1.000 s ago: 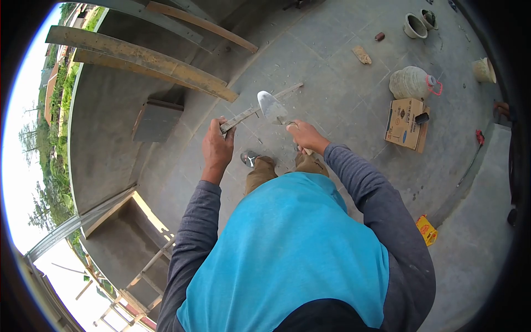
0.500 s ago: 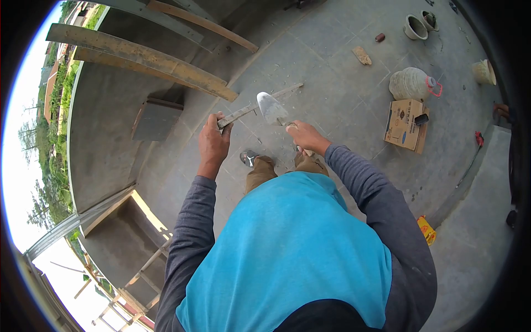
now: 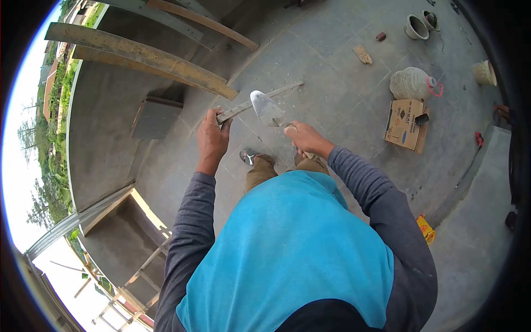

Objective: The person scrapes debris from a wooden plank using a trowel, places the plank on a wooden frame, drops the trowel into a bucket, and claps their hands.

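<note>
My left hand (image 3: 213,137) is closed round the near end of a long, narrow wooden strip (image 3: 241,107), which stretches away to the upper right. In my right hand (image 3: 307,139) is the handle of a trowel (image 3: 267,108). Its pale, rounded blade points up and to the left, overlapping the strip in view; whether the two touch I cannot tell. Grey smears mark the blade near the handle. Both hands are held out in front of my body, above the tiled floor.
On the right of the floor (image 3: 332,88) are a cardboard box (image 3: 402,123), a large plastic jug (image 3: 408,84) and several buckets (image 3: 416,27). Long planks (image 3: 144,57) jut in at the upper left, near a dark board (image 3: 157,118). A yellow packet (image 3: 425,229) lies lower right.
The trowel blade has shifted slightly left along the strip. My right hand has moved very little, and my left hand keeps its hold on the strip.
</note>
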Motion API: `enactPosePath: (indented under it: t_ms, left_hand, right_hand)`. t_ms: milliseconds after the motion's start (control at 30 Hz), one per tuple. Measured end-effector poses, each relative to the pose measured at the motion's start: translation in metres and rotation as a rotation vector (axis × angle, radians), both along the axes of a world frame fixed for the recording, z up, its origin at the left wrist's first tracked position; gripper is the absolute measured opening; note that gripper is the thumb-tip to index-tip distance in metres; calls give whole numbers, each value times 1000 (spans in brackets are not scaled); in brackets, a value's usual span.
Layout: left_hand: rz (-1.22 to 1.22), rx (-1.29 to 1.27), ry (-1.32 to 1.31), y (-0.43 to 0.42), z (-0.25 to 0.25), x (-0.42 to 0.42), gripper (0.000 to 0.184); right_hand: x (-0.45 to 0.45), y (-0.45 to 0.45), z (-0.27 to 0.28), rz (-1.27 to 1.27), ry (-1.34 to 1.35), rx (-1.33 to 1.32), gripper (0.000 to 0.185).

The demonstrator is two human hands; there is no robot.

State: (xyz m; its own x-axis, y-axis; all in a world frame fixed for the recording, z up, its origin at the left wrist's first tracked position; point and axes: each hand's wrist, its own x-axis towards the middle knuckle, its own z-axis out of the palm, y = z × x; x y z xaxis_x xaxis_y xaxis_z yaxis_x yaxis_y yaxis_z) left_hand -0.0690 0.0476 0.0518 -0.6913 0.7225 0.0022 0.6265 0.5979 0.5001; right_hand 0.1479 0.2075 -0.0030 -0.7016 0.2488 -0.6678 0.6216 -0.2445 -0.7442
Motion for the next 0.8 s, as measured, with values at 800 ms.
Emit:
enactPosePath:
  t_ms: [800]
  left_hand:
    - [-4,-16,-11,5,3,-17,30]
  right_hand:
    - [-6,-14,15,174,110,322,51]
